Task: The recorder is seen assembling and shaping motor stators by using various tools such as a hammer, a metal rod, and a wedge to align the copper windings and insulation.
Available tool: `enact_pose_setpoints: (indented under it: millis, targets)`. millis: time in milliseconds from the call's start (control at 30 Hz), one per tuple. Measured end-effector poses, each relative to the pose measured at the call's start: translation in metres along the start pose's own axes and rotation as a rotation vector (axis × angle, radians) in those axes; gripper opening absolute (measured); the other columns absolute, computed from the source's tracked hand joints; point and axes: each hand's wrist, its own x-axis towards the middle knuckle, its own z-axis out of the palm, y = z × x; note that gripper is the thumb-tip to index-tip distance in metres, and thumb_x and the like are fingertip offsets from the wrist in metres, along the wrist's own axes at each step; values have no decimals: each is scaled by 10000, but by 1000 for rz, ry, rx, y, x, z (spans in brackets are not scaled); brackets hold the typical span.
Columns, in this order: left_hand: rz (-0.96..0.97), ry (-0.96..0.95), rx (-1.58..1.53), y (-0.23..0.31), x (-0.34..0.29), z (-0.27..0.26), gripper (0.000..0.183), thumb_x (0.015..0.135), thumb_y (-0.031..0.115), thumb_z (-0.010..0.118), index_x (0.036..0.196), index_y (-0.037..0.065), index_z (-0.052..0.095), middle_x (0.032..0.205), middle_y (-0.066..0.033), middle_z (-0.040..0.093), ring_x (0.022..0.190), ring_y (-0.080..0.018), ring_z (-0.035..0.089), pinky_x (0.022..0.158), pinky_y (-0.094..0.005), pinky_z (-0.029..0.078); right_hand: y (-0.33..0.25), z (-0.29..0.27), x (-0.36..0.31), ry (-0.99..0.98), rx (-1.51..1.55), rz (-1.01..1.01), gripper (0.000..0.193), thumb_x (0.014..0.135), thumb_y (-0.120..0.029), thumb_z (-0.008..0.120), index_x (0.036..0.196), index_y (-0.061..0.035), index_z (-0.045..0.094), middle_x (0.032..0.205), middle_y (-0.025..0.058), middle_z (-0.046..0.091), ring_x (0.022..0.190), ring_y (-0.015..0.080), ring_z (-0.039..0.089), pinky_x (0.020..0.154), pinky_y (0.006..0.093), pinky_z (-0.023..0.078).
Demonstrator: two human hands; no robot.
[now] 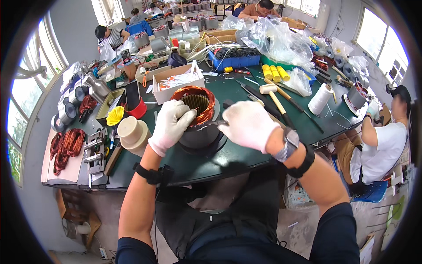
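We have the copper-wound stator (pixel 207 116) upright near the close edge of the green table (pixel 171 165), between our gloved hands. Our left hand (pixel 170 126) bends over its left rim; our right (pixel 251 125) curls beside its right edge. We cannot tell whether either is clamped on anything.
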Motion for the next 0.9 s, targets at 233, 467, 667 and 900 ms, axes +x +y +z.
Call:
enact_pose_setpoints:
  millis: [233, 467, 667, 900]
  targets:
    - [-374, -76, -411, -26, 11, -8, 362, 1039, 205, 670, 758, -16, 616, 681, 9, 553, 666, -72, 488, 617, -295, 411, -12, 27, -34, 271, 40, 153, 336, 904, -328, 762, 735, -44, 697, 776, 148, 689, 773, 339, 721, 712, 446, 578]
    - [-402, -17, -431, -22, 7, -3, 409, 1065, 220, 622, 736, -23, 612, 685, -23, 553, 679, -94, 498, 630, -301, 408, -36, 41, -25, 238, -22, 135, 205, 941, -253, 673, 824, -93, 721, 829, 104, 685, 782, 273, 729, 676, 408, 585]
    - [-299, 29, -327, -9, 5, 2, 453, 1089, 242, 562, 724, -22, 614, 696, -35, 558, 722, -133, 517, 708, -321, 421, -51, 48, -14, 250, -137, 163, 83, 847, -149, 658, 808, -109, 719, 809, 90, 664, 765, 263, 728, 640, 426, 592]
    - [-356, 152, -391, -8, 6, 8, 501, 1097, 294, 566, 733, -40, 648, 591, -34, 536, 607, -89, 475, 602, -317, 418, -25, -15, 32, -85, -53, 130, 216, 859, -169, 630, 841, -27, 792, 839, 198, 765, 815, 364, 773, 773, 454, 621]
